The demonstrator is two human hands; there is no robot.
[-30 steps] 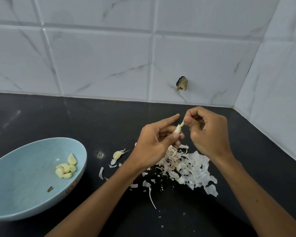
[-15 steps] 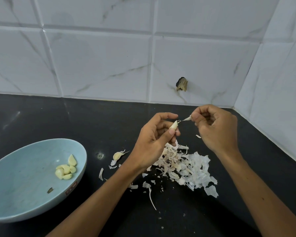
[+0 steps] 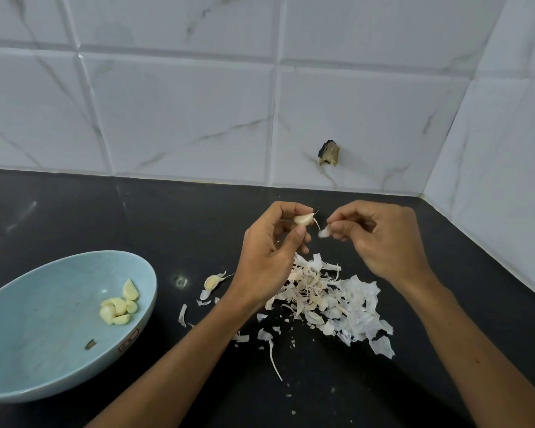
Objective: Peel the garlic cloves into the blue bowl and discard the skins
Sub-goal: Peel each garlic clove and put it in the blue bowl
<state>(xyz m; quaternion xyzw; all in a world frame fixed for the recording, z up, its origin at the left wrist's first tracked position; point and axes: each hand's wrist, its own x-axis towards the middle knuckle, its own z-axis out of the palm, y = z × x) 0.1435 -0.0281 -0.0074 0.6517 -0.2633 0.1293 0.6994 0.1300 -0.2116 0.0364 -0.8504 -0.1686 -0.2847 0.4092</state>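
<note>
My left hand [image 3: 269, 254] pinches a garlic clove [image 3: 303, 219] between thumb and fingers above the black counter; a thin strip of skin hangs from its tip. Just to its right, my right hand [image 3: 383, 239] pinches a small torn piece of white skin [image 3: 324, 232], apart from the clove. Under both hands lies a heap of peeled skins [image 3: 331, 301]. The blue bowl [image 3: 44, 359] stands at the left with several peeled cloves [image 3: 119, 305] in it. One unpeeled clove [image 3: 212, 282] lies on the counter between the bowl and my left hand.
The black counter [image 3: 167, 223] runs to white marble-look wall tiles behind and at the right, meeting in a corner. A dark chipped hole [image 3: 329, 153] marks the back wall. Loose skin scraps [image 3: 183, 315] lie scattered near the bowl. A dark speck [image 3: 90, 344] sits inside the bowl.
My right hand has torn a piece of skin off the clove and drawn it right and down, away from it. My left hand has turned the clove slightly. The bowl is unchanged.
</note>
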